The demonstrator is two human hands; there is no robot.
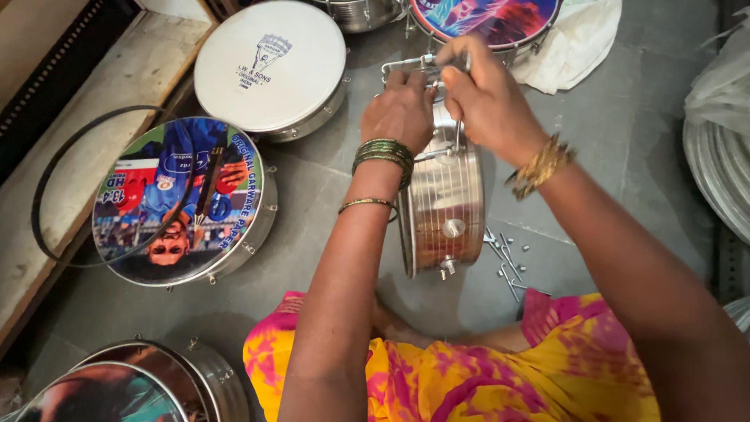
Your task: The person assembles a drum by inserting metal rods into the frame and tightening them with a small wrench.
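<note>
A grey stone floor (pixel 617 133) fills the scene, with a raised wooden ledge (pixel 94 117) running along its left side and a loose black hoop (pixel 47 195) lying partly over that ledge. Several round frame drums lie flat on the floor: one with a colourful printed picture head (pixel 176 203) at the left, a plain white-headed one (pixel 269 66) beyond it, another with a blue and pink printed head (pixel 484 17) at the top, and a steel-rimmed one (pixel 148 383) in the lower left corner. A white cloth (pixel 578 39) lies crumpled beside the top drum. The person sits on the floor in a yellow and pink garment (pixel 484 375). In front of them a shiny steel drum shell (pixel 445 203) stands on its edge on the floor, between their arms. The left hand (pixel 402 109), bangles at the wrist, is closed over the shell's upper rim. The right hand (pixel 488 94) is curled tight around a small metal tool (pixel 414 66) held at that same rim. A scatter of small metal bolts (pixel 508 262) lies on the floor just right of the shell.
</note>
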